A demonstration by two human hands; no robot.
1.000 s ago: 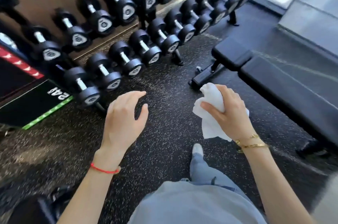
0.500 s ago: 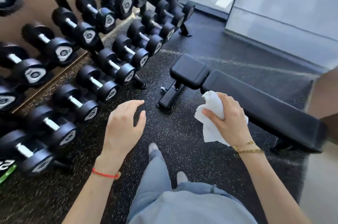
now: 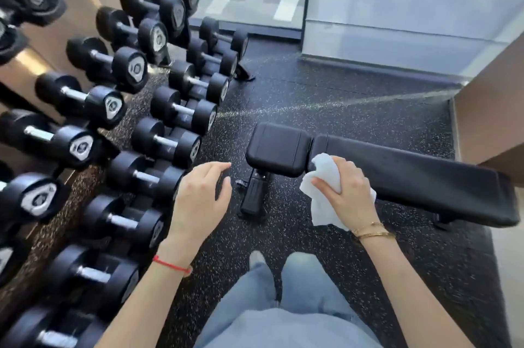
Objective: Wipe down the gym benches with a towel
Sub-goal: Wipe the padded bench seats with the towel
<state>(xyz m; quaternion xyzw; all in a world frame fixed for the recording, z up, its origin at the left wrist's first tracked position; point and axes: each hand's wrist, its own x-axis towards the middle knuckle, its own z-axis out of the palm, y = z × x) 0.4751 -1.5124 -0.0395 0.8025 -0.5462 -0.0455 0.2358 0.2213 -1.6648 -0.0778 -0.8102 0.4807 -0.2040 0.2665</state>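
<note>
I have one view only, a wide-angle camera on the person's head, so no second view shares the scene. It looks forward and steeply down from standing height along the body, with pale blue trouser legs point(image 3: 286, 305) at the bottom edge. The black speckled rubber floor point(image 3: 326, 98) fills the middle. The rows of black round-headed dumbbells point(image 3: 175, 112) run up my left side, close to the lens, and the long black padded bench point(image 3: 411, 180) lies ahead to the right. Straight edges bow toward the frame borders.
</note>
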